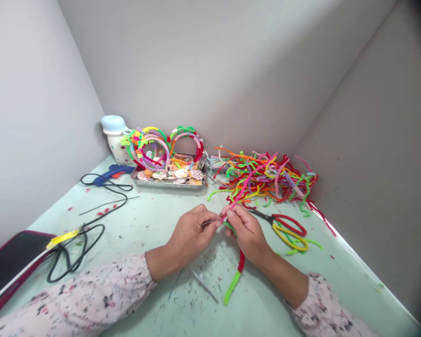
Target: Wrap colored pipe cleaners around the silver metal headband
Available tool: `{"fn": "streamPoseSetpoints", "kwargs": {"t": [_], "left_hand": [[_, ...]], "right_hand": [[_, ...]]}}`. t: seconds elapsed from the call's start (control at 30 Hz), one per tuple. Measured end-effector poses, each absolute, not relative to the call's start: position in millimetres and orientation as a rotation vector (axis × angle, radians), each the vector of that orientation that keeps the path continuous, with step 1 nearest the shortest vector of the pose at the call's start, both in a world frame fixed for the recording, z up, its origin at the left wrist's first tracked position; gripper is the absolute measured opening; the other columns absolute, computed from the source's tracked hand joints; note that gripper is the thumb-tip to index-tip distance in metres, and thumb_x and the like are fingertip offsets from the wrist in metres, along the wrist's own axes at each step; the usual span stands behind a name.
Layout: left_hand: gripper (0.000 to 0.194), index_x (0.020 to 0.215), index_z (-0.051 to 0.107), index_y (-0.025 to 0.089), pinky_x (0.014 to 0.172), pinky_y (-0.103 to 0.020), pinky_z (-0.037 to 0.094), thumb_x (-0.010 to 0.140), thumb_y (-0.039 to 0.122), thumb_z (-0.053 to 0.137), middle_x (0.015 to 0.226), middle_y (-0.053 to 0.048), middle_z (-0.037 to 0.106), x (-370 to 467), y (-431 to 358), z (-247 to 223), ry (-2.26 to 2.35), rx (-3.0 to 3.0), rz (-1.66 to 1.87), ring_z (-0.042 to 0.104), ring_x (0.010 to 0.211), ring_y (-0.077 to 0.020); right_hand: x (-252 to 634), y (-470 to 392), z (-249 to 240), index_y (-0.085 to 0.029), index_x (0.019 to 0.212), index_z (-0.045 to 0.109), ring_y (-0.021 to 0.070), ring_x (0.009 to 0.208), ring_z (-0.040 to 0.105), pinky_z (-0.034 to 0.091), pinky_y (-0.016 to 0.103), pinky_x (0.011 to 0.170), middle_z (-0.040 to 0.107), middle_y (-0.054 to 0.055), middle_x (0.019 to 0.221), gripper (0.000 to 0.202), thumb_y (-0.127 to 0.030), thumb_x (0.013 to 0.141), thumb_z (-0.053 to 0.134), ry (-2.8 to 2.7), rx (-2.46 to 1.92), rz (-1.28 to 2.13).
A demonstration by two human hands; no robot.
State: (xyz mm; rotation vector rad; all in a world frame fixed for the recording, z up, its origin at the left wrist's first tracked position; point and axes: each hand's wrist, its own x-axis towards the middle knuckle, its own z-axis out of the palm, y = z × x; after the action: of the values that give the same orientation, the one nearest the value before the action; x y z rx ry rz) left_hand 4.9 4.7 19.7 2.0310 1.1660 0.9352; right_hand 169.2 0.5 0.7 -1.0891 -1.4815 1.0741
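Observation:
Over the middle of the table, my two hands are closed on a headband wrapped with green and red pipe cleaner. Its green end hangs down below my right hand. A pink pipe cleaner rises from between the fingertips, pinched where it meets the band. My left hand grips a thin, dark bare stretch of the band, mostly covered by the fingers. Just right of my right hand lie scissors with red and yellow handles. A grey strip rests on the table below my left hand.
A metal tray holds shells and several finished headbands. Right of it spreads a heap of colourful pipe cleaners. At left are a blue glue gun, a black cable, a white bottle and a dark device. Grey walls enclose the table.

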Motion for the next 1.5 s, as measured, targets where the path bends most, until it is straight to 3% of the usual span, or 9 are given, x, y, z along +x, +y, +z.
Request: {"fn": "streamPoseSetpoints", "kwargs": {"t": [0.37, 0.63, 0.87, 1.03, 1.3, 1.5], "left_hand": [[0.019, 0.083, 0.072, 0.021, 0.060, -0.023, 0.038, 0.083, 0.022, 0.053, 0.074, -0.002, 0.056, 6.6, 4.6, 22.6, 1.143, 1.999, 0.955, 0.052, 0.066, -0.0117], [0.016, 0.081, 0.071, 0.018, 0.060, -0.022, 0.039, 0.081, 0.021, 0.056, 0.073, -0.001, 0.058, 7.1, 6.4, 21.1, 1.122, 1.940, 0.961, 0.054, 0.065, -0.0109], [0.014, 0.080, 0.071, 0.016, 0.062, -0.021, 0.040, 0.079, 0.020, 0.058, 0.074, -0.002, 0.063, 7.1, 7.7, 24.0, 1.087, 1.881, 0.971, 0.056, 0.068, -0.0113], [0.015, 0.081, 0.071, 0.016, 0.062, -0.021, 0.041, 0.079, 0.021, 0.057, 0.073, -0.002, 0.063, 5.4, 9.8, 23.1, 1.095, 1.843, 0.983, 0.056, 0.067, -0.0116], [0.015, 0.081, 0.072, 0.014, 0.061, -0.021, 0.041, 0.078, 0.020, 0.058, 0.073, -0.003, 0.064, 4.6, 13.1, 21.8, 1.120, 1.789, 0.989, 0.057, 0.067, -0.0122], [0.016, 0.081, 0.072, 0.015, 0.061, -0.021, 0.041, 0.079, 0.019, 0.057, 0.073, -0.002, 0.064, 4.1, 11.9, 20.0, 1.124, 1.820, 0.995, 0.057, 0.066, -0.0121]], "right_hand": [[169.2, -3.1, -1.3, -0.021, 0.097, 0.061, 0.0124, 0.054, 0.050, 0.040, 0.023, 0.052, 0.052, -0.002, 0.064, 0.024, -0.036, 0.093, 0.042, -1.574, -1.124, 0.918], [170.3, -3.2, -2.3, -0.022, 0.102, 0.062, 0.0126, 0.053, 0.050, 0.040, 0.024, 0.052, 0.056, 0.000, 0.067, 0.025, -0.035, 0.093, 0.042, -1.628, -1.140, 0.825], [170.6, -4.7, -0.2, -0.021, 0.104, 0.060, 0.0094, 0.051, 0.050, 0.041, 0.023, 0.051, 0.059, 0.001, 0.081, 0.023, -0.033, 0.093, 0.044, -1.588, -1.088, 0.899], [173.5, -4.6, 0.2, -0.021, 0.110, 0.055, 0.0114, 0.059, 0.053, 0.044, 0.024, 0.056, 0.056, 0.002, 0.084, 0.023, -0.028, 0.090, 0.047, -1.634, -1.044, 0.933], [169.8, -2.4, 4.8, -0.018, 0.091, 0.056, 0.0136, 0.067, 0.052, 0.044, 0.024, 0.060, 0.053, 0.001, 0.079, 0.009, -0.022, 0.085, 0.052, -1.736, -1.152, 0.758], [168.7, -2.9, 4.2, -0.017, 0.087, 0.058, 0.0137, 0.066, 0.053, 0.044, 0.024, 0.060, 0.056, 0.002, 0.076, 0.009, -0.024, 0.085, 0.052, -1.712, -1.206, 0.745]]}}
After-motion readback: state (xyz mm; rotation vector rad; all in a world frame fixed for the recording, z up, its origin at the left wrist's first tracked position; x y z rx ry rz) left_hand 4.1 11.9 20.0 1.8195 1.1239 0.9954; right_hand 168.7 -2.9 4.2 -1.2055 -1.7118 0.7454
